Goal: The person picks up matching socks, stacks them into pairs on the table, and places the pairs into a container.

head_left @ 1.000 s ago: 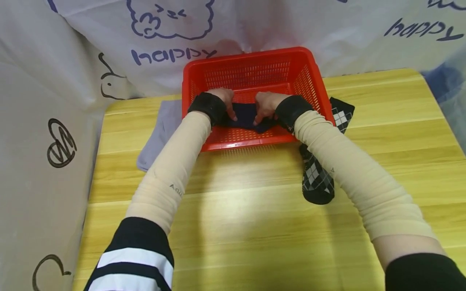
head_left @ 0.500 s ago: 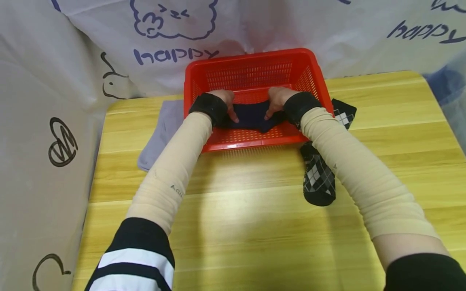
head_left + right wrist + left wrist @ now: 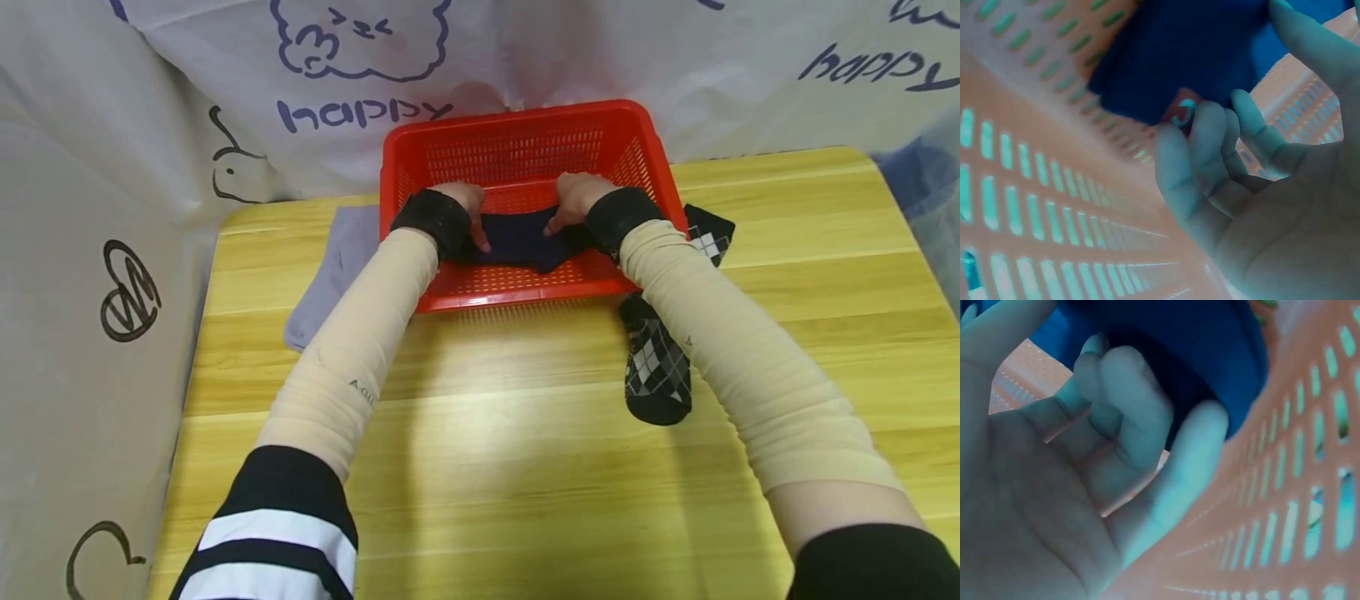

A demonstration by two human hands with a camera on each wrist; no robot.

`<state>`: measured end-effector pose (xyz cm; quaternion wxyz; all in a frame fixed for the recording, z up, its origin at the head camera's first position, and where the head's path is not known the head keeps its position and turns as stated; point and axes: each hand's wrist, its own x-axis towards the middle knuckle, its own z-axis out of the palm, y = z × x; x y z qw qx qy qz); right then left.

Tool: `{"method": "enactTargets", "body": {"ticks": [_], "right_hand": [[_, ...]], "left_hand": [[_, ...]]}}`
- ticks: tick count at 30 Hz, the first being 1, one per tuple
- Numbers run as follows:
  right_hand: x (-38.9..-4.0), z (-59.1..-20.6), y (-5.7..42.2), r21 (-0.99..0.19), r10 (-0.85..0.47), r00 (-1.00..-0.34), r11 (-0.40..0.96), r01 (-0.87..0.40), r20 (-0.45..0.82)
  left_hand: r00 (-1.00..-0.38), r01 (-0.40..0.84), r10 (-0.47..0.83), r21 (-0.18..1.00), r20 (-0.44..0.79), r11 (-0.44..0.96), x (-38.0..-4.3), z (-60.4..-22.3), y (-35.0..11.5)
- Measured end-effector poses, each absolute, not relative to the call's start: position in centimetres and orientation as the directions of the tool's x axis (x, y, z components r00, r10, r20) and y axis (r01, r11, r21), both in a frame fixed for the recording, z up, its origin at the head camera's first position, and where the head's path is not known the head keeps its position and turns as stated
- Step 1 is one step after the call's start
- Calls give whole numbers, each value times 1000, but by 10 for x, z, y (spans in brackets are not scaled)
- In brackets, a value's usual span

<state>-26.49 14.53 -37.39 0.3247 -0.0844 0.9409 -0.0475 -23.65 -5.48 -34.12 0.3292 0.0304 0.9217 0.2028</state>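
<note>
A dark navy sock lies stretched sideways inside the red plastic basket, its bent heel part towards the front wall. My left hand grips its left end, thumb on top; in the left wrist view the curled fingers are at the fabric's edge. At the right end, my right hand holds the sock between thumb and fingers. A small reddish label with a light mark shows on the sock beside the right fingertips in the right wrist view.
A grey folded cloth lies left of the basket, partly behind the left arm. To the right are black-and-grey argyle socks, partly covered by the right forearm. The wooden table meets a white curtain with drawings at the back.
My right hand has moved to the right along the navy sock, away from the left hand, and slightly back. More of the sock shows between the hands. The left hand stays nearly still.
</note>
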Motion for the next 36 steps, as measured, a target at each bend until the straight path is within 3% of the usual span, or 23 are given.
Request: {"method": "enactTargets", "body": {"ticks": [4, 10, 18, 26, 36], "right_hand": [[-267, -378, 150, -145, -182, -781, 982, -117, -598], [-267, -374, 148, -161, -204, -788, 978, -135, -581], [-266, -378, 135, -279, -372, -726, 926, -253, -578], [-263, -381, 139, -278, -379, -717, 924, -263, -584], [-260, -378, 150, -202, -265, -690, 964, -173, -674]], "left_hand": [[-779, -104, 184, 412, -599, 905, -235, -342, -58], [-790, 244, 364, 292, -494, 925, -234, -342, -62], [-699, 338, 437, 277, -566, 900, -248, -350, -38], [-709, 290, 444, 347, -548, 892, -242, -353, -40], [-743, 185, 360, 344, -564, 921, -241, -355, -52]]}}
